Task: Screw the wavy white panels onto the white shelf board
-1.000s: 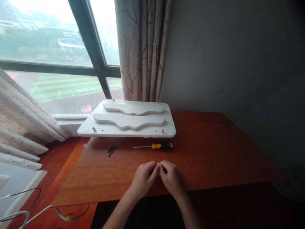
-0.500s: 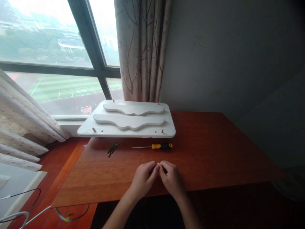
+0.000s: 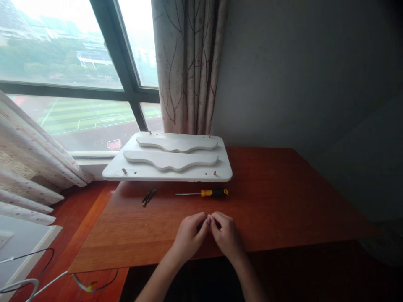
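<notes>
My left hand [image 3: 190, 231] and my right hand [image 3: 225, 233] meet fingertip to fingertip over the near part of the wooden table [image 3: 283, 201]. Both are closed in a pinch; whether anything small sits between the fingertips I cannot make out. Just beyond them lies a screwdriver [image 3: 214, 193] with a yellow and black handle, its shaft pointing left. Several dark screws or bolts [image 3: 147, 197] are heaped to its left. Farther back rests a white board [image 3: 166, 174] with wooden dowels standing near its corners, and two white wavy-edged slats [image 3: 176, 144] lie flat on it.
A window [image 3: 94, 117] with a dark frame fills the left behind the table. Patterned curtains [image 3: 189, 67] hang beside it, and a grey wall [image 3: 299, 84] rises at the right. Cables [image 3: 34, 281] run over the floor at the lower left.
</notes>
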Available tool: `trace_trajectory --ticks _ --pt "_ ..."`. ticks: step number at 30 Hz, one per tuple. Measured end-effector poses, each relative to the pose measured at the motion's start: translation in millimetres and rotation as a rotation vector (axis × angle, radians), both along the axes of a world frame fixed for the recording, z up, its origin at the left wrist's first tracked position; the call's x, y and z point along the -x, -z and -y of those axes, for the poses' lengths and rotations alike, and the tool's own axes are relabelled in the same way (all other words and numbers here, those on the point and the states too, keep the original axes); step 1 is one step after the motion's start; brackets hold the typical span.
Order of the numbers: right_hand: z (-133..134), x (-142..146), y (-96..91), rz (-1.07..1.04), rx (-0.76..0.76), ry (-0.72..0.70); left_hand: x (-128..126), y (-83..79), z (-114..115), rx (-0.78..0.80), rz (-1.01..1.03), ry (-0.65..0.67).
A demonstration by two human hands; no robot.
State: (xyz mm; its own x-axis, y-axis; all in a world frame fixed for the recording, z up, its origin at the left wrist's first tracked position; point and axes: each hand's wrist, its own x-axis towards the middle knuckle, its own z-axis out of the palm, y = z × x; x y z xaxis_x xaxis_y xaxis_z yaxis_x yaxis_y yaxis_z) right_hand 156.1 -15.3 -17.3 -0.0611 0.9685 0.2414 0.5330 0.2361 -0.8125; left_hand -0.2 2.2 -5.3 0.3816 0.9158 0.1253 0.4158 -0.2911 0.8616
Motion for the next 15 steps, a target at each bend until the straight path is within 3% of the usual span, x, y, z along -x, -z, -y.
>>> trace_trajectory --ticks 15 --pt "0.4 0.4 -2.5 0.006 -0.002 0.004 0.2 -2.4 1.5 0.0 0.006 0.0"
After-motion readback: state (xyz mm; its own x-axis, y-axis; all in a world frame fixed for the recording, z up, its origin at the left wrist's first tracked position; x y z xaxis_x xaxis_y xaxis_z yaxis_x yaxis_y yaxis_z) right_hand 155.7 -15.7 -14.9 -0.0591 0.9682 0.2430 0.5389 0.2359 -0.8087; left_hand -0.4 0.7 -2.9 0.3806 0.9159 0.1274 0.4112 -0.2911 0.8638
